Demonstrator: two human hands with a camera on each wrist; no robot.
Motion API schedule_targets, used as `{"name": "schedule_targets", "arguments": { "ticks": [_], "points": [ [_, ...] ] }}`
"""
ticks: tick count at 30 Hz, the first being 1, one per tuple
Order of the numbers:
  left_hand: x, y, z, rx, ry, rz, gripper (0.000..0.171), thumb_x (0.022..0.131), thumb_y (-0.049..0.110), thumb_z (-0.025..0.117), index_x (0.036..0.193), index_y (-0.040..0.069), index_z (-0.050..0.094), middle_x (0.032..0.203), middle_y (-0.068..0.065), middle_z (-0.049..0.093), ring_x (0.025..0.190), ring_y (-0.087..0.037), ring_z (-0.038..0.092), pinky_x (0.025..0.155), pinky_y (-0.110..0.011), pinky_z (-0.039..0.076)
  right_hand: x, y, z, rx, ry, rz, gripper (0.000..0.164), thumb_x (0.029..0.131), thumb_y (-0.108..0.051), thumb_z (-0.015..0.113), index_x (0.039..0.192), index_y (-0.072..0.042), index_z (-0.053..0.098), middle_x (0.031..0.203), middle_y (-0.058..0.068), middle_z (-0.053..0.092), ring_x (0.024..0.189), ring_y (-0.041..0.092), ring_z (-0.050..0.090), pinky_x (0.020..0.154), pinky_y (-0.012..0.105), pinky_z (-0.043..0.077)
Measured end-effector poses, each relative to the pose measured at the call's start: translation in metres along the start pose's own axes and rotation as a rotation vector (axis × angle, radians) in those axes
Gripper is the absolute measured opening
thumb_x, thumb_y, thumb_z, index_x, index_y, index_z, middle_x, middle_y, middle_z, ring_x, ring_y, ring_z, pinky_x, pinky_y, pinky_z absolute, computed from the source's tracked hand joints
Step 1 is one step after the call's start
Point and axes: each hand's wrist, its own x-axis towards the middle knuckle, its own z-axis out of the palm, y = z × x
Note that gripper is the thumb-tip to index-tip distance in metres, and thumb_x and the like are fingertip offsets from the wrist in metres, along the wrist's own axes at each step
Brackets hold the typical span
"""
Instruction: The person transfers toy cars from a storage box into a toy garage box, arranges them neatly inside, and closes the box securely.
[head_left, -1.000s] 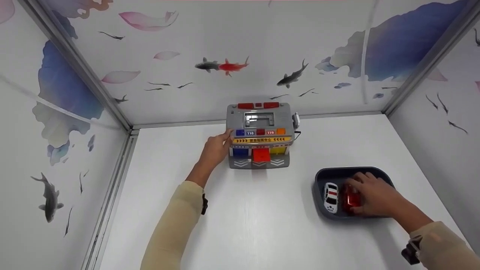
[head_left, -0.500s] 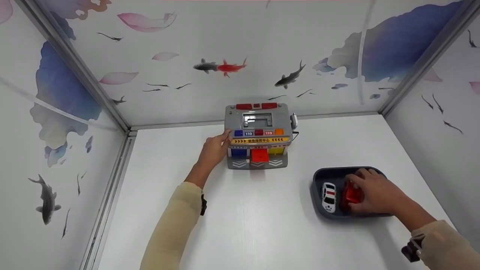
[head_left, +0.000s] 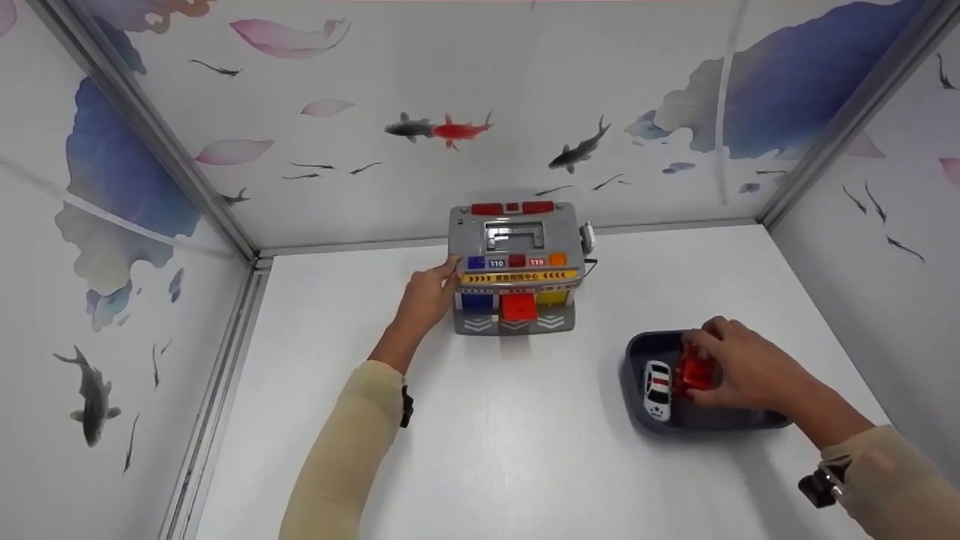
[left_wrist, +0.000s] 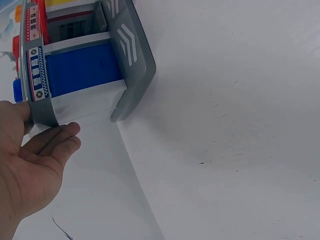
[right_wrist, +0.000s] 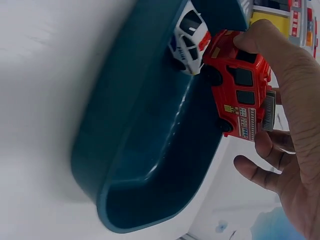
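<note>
In the head view, my right hand [head_left: 750, 367] grips a red toy fire truck [head_left: 694, 370] over the dark tray [head_left: 720, 421]. The right wrist view shows the thumb across the front of the fire truck [right_wrist: 240, 85] and fingers at its rear, with the truck tilted above the tray. A white toy police car [head_left: 657, 391] with a red stripe lies in the tray's left part. My left hand [head_left: 426, 301] holds the front left roof corner of a grey toy garage [head_left: 517, 262]; in the left wrist view the thumb and fingers [left_wrist: 64, 142] lie either side of that corner.
The garage stands against the back wall [head_left: 322, 202] on a white table [head_left: 495, 435]. Its red middle door [head_left: 519, 307] is raised outward; the blue door [head_left: 478, 302] is down. Side walls bound the table left and right.
My right hand has lifted the fire truck from the tray floor and moved it slightly left and up. The left hand keeps its place at the garage.
</note>
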Motion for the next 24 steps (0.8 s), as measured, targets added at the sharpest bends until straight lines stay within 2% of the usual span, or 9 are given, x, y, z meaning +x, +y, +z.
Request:
{"name": "schedule_targets", "arguments": {
  "ticks": [8, 15, 21, 24],
  "points": [
    [-0.003, -0.001, -0.002, -0.015, 0.002, 0.004, 0.051, 0.119, 0.040, 0.053, 0.165, 0.018, 0.052, 0.163, -0.007, 0.059, 0.154, -0.030, 0.056, 0.128, -0.050, 0.047, 0.019, -0.021, -0.010, 0.008, 0.012, -0.014, 0.075, 0.078, -0.042, 0.098, 0.142, -0.018, 0.066, 0.130, 0.013, 0.063, 0.106, 0.028, 0.063, 0.080, 0.047, 0.062],
    [-0.004, 0.003, -0.002, -0.009, -0.012, -0.018, 0.051, 0.119, 0.041, 0.052, 0.166, 0.021, 0.050, 0.162, -0.007, 0.060, 0.154, -0.030, 0.057, 0.128, -0.050, 0.047, 0.036, -0.038, -0.007, 0.018, -0.005, -0.042, 0.076, 0.081, -0.043, 0.095, 0.146, -0.018, 0.063, 0.136, 0.016, 0.062, 0.114, 0.033, 0.064, 0.087, 0.052, 0.065],
    [0.001, 0.004, -0.002, 0.001, -0.006, -0.020, 0.052, 0.119, 0.042, 0.050, 0.167, 0.022, 0.049, 0.162, -0.007, 0.060, 0.154, -0.030, 0.057, 0.128, -0.049, 0.047, 0.058, -0.052, -0.006, -0.005, -0.042, -0.032, 0.078, 0.081, -0.047, 0.093, 0.147, -0.019, 0.063, 0.137, 0.014, 0.062, 0.115, 0.030, 0.062, 0.093, 0.052, 0.065],
    [-0.003, 0.002, 0.001, 0.010, -0.004, -0.023, 0.051, 0.119, 0.041, 0.051, 0.166, 0.021, 0.051, 0.162, -0.007, 0.060, 0.154, -0.030, 0.057, 0.128, -0.050, 0.048, 0.063, -0.062, 0.001, -0.001, -0.063, -0.032, 0.080, 0.081, -0.052, 0.093, 0.148, -0.021, 0.062, 0.138, 0.013, 0.062, 0.117, 0.029, 0.062, 0.096, 0.052, 0.065]
  ]
}}
